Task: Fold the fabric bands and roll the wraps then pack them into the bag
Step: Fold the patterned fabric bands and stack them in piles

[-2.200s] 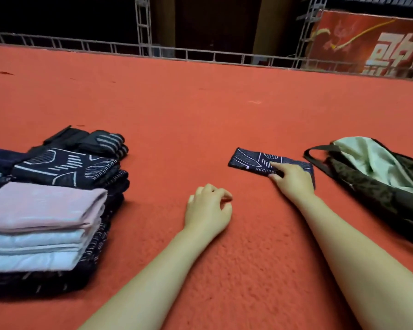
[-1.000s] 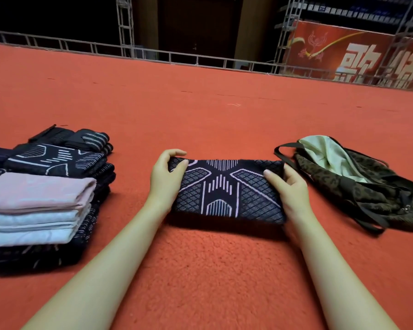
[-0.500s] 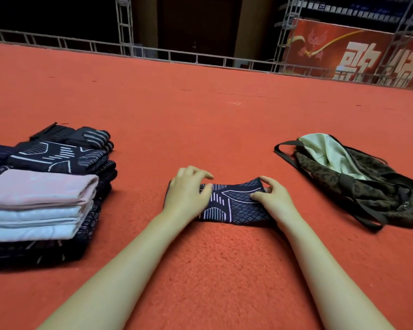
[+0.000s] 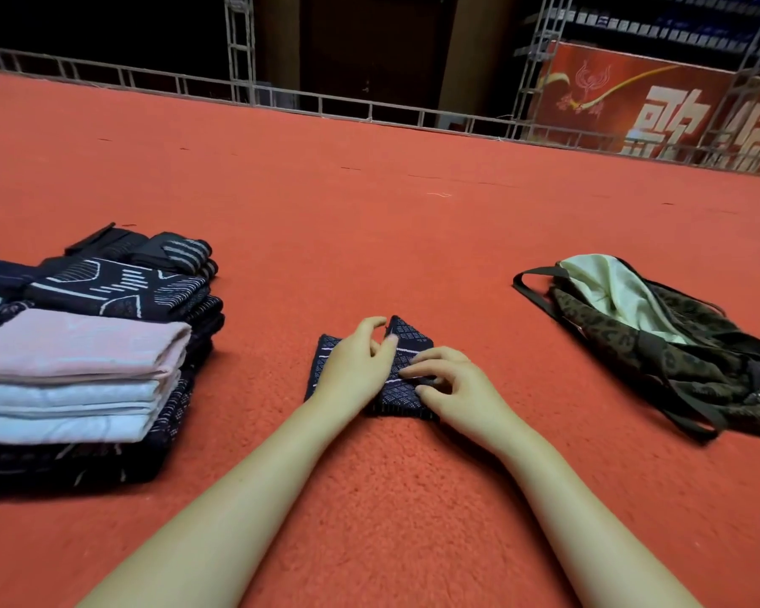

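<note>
A dark navy fabric band with a white geometric print lies folded small on the red carpet in front of me. My left hand presses down on its left half, thumb and fingers pinching a raised fold. My right hand rests on its right half, fingertips pushing the cloth flat. To the right lies a dark patterned bag, open, its pale lining showing. A stack of folded fabrics sits at the left: pink and pale blue pieces on top of dark printed ones.
Red carpet stretches far ahead to a low metal railing. A red banner with white characters stands at the back right. Dark striped wraps lie at the far side of the stack.
The band was held up spread wide, then laid on the carpet and folded narrower. Both hands have closed in toward the middle, and the band is now a small packet.
</note>
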Motion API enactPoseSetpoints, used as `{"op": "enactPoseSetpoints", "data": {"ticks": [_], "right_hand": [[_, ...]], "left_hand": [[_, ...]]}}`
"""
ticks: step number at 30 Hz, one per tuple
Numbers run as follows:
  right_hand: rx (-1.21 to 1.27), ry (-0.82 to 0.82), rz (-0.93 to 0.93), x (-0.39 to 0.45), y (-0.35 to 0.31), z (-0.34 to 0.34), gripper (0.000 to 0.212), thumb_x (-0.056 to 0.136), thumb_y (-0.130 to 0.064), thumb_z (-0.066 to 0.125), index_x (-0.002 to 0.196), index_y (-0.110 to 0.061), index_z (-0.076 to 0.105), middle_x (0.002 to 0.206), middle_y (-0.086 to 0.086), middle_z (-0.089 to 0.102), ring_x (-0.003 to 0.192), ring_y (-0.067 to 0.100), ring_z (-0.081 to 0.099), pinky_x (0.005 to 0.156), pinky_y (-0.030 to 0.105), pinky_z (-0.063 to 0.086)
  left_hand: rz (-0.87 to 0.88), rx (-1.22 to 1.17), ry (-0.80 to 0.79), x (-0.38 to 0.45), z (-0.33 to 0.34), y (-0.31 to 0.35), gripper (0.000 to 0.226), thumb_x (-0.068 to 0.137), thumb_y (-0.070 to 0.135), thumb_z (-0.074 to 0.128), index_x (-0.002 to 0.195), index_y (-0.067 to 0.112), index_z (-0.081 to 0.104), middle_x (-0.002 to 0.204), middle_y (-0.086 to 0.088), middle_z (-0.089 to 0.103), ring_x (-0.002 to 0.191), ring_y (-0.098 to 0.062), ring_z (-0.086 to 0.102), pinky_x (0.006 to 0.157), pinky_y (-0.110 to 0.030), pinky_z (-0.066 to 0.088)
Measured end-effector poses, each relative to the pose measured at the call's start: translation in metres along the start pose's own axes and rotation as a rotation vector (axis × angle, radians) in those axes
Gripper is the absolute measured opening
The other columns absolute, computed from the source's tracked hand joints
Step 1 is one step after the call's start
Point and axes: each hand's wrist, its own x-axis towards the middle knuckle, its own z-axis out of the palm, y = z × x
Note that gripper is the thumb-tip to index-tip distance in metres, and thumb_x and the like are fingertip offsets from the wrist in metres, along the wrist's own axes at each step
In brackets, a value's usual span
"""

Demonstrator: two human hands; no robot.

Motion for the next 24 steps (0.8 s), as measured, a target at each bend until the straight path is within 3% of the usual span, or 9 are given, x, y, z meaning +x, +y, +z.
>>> {"op": "enactPoseSetpoints", "data": {"ticks": [1,3,5,7,9,11,16,19,24], "right_hand": [[-0.039,0.026,0.006,0.001,0.001,0.002,0.034,0.080,-0.001,0.059,0.105,-0.020,0.071,0.113,-0.008,0.053,0.112,0.009,0.045,0.092,0.014,0.037],[-0.044,0.091,0.052,0.002,0.003,0.004,0.035,0.082,-0.007,0.061,0.114,-0.021,0.066,0.117,-0.004,0.050,0.111,0.011,0.044,0.087,0.007,0.036],[0.011,0.142,0.138,0.002,0.001,0.003,0.043,0.085,-0.015,0.064,0.126,-0.022,0.056,0.119,0.001,0.051,0.101,0.010,0.051,0.081,0.005,0.038],[0.112,0.145,0.224,0.003,-0.001,0.002,0.052,0.085,-0.018,0.066,0.133,-0.025,0.047,0.111,0.000,0.057,0.084,0.008,0.056,0.075,0.017,0.046],[0.257,0.114,0.274,0.003,-0.005,0.001,0.057,0.084,-0.013,0.067,0.135,-0.026,0.043,0.097,-0.003,0.064,0.069,0.007,0.057,0.061,0.022,0.048],[0.415,0.099,0.301,0.003,-0.007,0.002,0.058,0.083,-0.005,0.066,0.133,-0.025,0.044,0.090,0.001,0.068,0.066,0.008,0.060,0.057,0.022,0.048],[0.689,0.297,0.342,0.007,-0.009,0.000,0.045,0.084,0.005,0.057,0.122,-0.018,0.055,0.088,0.005,0.068,0.068,0.010,0.061,0.059,0.021,0.048],[0.780,0.416,0.302,0.007,-0.007,-0.009,0.041,0.082,0.002,0.058,0.121,-0.010,0.060,0.089,0.009,0.066,0.073,0.015,0.059,0.062,0.023,0.047],[0.773,0.337,0.239,0.005,-0.011,-0.008,0.043,0.071,-0.021,0.052,0.111,-0.015,0.068,0.108,0.007,0.071,0.096,0.019,0.065,0.086,0.034,0.049]], "left_hand": [[0.015,0.060,-0.020,0.000,0.000,-0.002,0.043,0.094,0.026,0.049,0.136,0.023,0.043,0.079,0.007,0.059,0.081,-0.016,0.056,0.070,-0.029,0.040],[0.051,0.209,-0.042,0.000,0.001,-0.006,0.051,0.092,0.024,0.052,0.140,0.024,0.037,0.079,0.003,0.058,0.081,-0.019,0.057,0.072,-0.035,0.044],[0.091,0.339,-0.025,-0.001,0.002,-0.007,0.055,0.092,0.027,0.051,0.143,0.023,0.031,0.094,-0.002,0.062,0.097,-0.024,0.056,0.082,-0.037,0.043],[0.138,0.484,0.005,-0.001,0.004,-0.008,0.058,0.092,0.030,0.048,0.146,0.023,0.026,0.117,-0.005,0.057,0.115,-0.026,0.045,0.096,-0.039,0.036],[0.160,0.574,0.012,-0.002,0.005,-0.010,0.059,0.093,0.033,0.046,0.147,0.026,0.022,0.127,-0.004,0.046,0.122,-0.024,0.035,0.102,-0.039,0.031],[0.179,0.587,0.009,-0.002,0.006,-0.014,0.055,0.094,0.033,0.045,0.146,0.027,0.028,0.130,-0.002,0.042,0.124,-0.023,0.032,0.103,-0.038,0.029],[0.329,0.387,0.111,-0.001,0.007,-0.012,0.043,0.086,0.033,0.060,0.128,0.026,0.054,0.119,0.000,0.050,0.117,-0.020,0.038,0.097,-0.036,0.037],[0.432,0.268,0.060,-0.002,0.010,-0.005,0.041,0.081,0.030,0.068,0.121,0.027,0.060,0.108,0.005,0.056,0.105,-0.015,0.045,0.090,-0.028,0.040],[0.243,-0.049,-0.088,-0.005,0.018,0.002,0.042,0.086,0.010,0.061,0.126,0.022,0.054,0.087,0.008,0.063,0.072,-0.002,0.057,0.074,-0.013,0.044]]}}
